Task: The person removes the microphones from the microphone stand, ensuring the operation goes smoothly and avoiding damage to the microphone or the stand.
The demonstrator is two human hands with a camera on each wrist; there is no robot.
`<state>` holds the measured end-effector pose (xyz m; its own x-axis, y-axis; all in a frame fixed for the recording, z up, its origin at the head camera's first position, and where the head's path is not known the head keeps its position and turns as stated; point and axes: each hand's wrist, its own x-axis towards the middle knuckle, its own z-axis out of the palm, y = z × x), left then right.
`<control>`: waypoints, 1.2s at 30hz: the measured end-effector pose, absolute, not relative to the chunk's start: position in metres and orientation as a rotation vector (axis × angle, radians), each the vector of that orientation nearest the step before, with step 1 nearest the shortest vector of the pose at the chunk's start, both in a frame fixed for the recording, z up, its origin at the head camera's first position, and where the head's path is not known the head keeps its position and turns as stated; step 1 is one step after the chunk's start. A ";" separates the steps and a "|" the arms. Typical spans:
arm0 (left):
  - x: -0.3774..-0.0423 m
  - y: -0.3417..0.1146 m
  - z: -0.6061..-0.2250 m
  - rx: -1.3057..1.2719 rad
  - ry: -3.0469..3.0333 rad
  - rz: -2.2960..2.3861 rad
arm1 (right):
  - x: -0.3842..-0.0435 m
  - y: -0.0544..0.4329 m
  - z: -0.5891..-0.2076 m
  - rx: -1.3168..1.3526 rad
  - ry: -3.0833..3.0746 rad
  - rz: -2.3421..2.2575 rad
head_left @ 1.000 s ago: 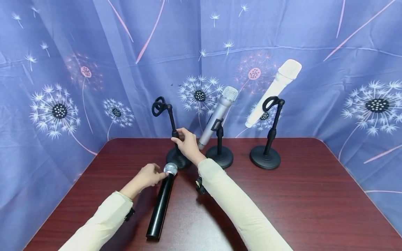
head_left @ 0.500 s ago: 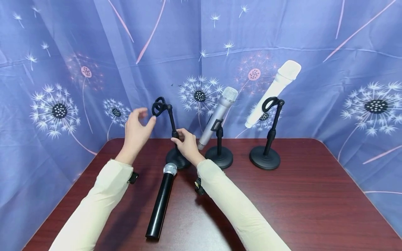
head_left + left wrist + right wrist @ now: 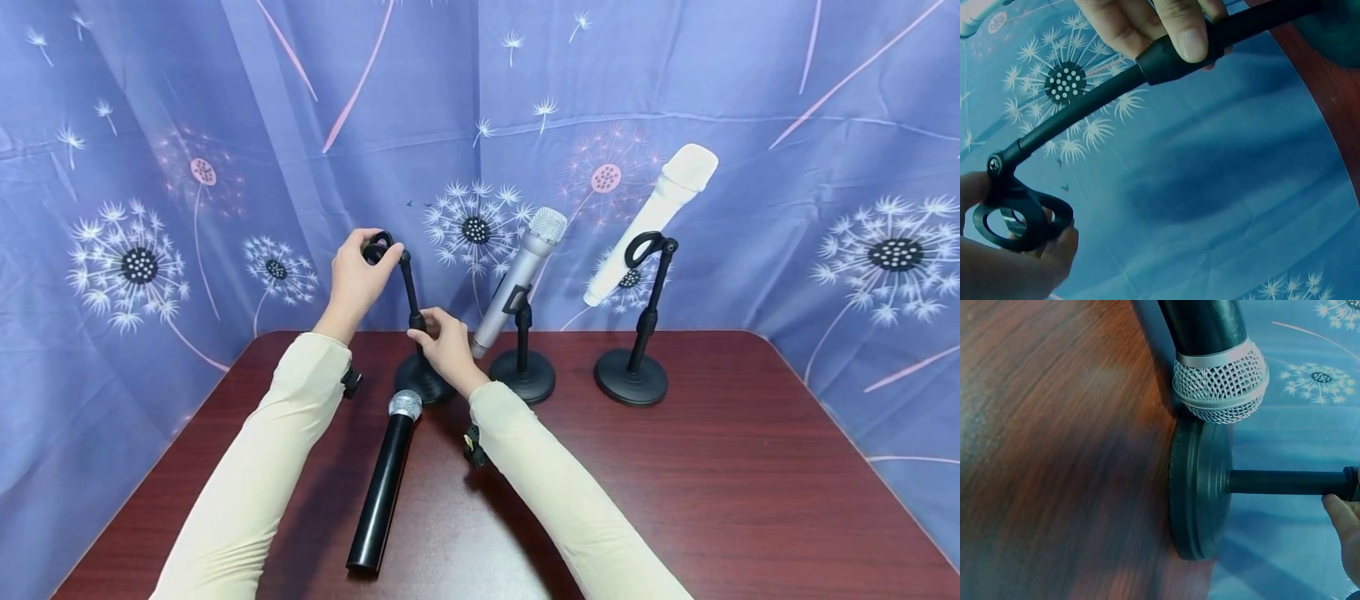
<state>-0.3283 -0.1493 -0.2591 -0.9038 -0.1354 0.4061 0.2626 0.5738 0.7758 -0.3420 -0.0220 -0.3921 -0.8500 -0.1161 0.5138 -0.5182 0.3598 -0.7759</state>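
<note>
A black microphone stand (image 3: 411, 292) with a round base (image 3: 1200, 487) stands at the back left of the table. My left hand (image 3: 360, 271) grips its ring-shaped clip (image 3: 1019, 219) at the top, thumb on one side and fingers on the other. Lower down, my right hand (image 3: 448, 346) pinches the collar (image 3: 1169, 59) on the stand's pole. In front lies a black microphone (image 3: 382, 492) with a silver mesh head (image 3: 1222, 384), its head close to the base. Neither hand touches it.
To the right, a silver microphone (image 3: 521, 279) sits tilted in a second stand (image 3: 523, 375). Further right, a white microphone (image 3: 648, 225) leans in a third stand (image 3: 633, 375). A blue dandelion-print curtain (image 3: 337, 100) hangs behind the dark red table (image 3: 750, 483).
My left hand has left the black microphone's head, risen past the stand's left side and taken hold of the clip. The right hand stays on the pole.
</note>
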 end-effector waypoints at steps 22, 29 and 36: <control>-0.328 -0.146 -0.252 -0.034 -2.449 -1.426 | -0.338 -0.023 -0.391 0.527 -2.188 1.569; -0.329 -0.144 -0.255 -0.035 -2.453 -1.434 | -0.338 -0.024 -0.392 0.503 -2.188 1.600; -0.328 -0.146 -0.263 -0.005 -2.472 -1.427 | -0.338 -0.025 -0.394 0.483 -2.172 1.657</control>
<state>-0.3279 -0.1458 -0.2634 -0.9589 -0.1392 0.2473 0.1445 0.5105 0.8476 -0.3382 -0.0254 -0.3941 -0.8747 -0.0492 0.4821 -0.4780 0.2514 -0.8416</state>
